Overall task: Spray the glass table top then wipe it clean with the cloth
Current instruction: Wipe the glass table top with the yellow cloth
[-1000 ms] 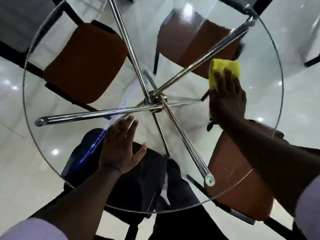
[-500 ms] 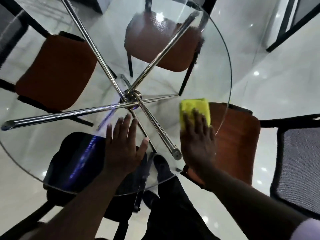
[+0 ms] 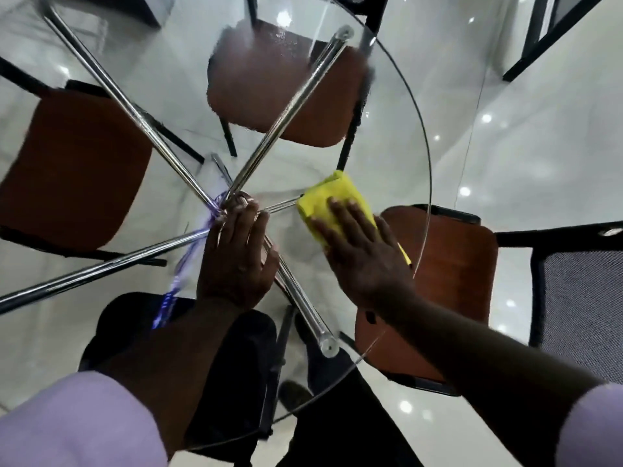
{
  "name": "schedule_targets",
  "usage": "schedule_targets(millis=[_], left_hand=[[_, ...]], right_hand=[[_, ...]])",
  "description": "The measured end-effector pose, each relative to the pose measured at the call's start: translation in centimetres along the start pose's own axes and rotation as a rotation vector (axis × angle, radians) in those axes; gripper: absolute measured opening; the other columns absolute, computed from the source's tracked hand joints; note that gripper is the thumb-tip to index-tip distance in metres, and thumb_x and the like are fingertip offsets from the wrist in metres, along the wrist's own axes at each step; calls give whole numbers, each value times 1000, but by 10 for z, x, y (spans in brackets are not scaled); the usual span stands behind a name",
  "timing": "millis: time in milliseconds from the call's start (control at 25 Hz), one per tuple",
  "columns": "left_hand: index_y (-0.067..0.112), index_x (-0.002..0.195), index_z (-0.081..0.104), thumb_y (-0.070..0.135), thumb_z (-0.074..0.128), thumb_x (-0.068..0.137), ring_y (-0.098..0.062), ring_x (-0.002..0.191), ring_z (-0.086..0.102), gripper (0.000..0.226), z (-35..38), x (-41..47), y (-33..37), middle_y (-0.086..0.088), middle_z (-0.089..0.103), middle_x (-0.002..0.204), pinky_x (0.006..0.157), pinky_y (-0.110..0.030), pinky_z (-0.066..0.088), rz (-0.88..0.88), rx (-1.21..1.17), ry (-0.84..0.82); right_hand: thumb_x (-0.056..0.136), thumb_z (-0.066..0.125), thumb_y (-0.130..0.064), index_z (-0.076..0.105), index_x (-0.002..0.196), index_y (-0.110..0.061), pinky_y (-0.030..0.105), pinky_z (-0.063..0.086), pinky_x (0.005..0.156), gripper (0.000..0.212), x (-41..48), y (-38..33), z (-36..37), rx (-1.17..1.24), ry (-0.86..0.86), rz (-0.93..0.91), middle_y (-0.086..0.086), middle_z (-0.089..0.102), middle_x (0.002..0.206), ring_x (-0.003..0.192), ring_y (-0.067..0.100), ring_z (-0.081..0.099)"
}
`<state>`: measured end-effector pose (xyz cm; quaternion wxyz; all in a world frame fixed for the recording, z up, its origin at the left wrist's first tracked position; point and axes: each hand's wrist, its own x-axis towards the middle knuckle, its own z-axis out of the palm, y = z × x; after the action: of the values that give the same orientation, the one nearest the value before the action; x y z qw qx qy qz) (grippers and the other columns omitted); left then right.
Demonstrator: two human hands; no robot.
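Observation:
The round glass table top point(image 3: 397, 106) fills most of the view, with crossed chrome legs point(image 3: 276, 129) meeting under its middle. A folded yellow cloth point(image 3: 332, 200) lies on the glass right of centre. My right hand point(image 3: 364, 257) presses flat on the cloth, fingers straight, covering its near half. My left hand point(image 3: 236, 261) rests flat on the glass by the chrome hub, fingers straight. A patch of wet droplets shows on the far glass. No spray bottle is in view.
Brown-seated chairs stand under and around the table: one far point(image 3: 286, 89), one left point(image 3: 74, 170), one right point(image 3: 451, 291). A black mesh chair point(image 3: 580, 298) stands at the right edge. A black chair point(image 3: 236, 382) is near me. The floor is glossy white tile.
My right hand slid the cloth from the far right of the glass toward the near right, then inward toward the centre. My left hand moved forward to the hub. The camera shifted right.

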<state>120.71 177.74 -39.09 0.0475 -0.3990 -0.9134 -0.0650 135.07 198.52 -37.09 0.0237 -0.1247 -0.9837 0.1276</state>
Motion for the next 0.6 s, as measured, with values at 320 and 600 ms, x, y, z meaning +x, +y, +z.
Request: schedule_targets(millis=[320, 600], left_hand=[[14, 157, 42, 43, 55, 96, -34, 152, 36, 68, 1, 3, -5, -9, 37, 167, 121, -54, 27, -30, -56, -105], [13, 157, 43, 45, 48, 97, -35, 149, 36, 68, 4, 3, -8, -11, 37, 166, 121, -54, 23, -8, -65, -103]], right_hand=[[109, 30, -46, 22, 170, -41, 56, 32, 125, 62, 130, 37, -7, 15, 138, 606, 1, 13, 182, 168, 28, 16], [113, 29, -49, 30, 168, -43, 45, 39, 121, 55, 153, 106, -23, -155, 53, 106, -2, 24, 180, 165, 24, 27]])
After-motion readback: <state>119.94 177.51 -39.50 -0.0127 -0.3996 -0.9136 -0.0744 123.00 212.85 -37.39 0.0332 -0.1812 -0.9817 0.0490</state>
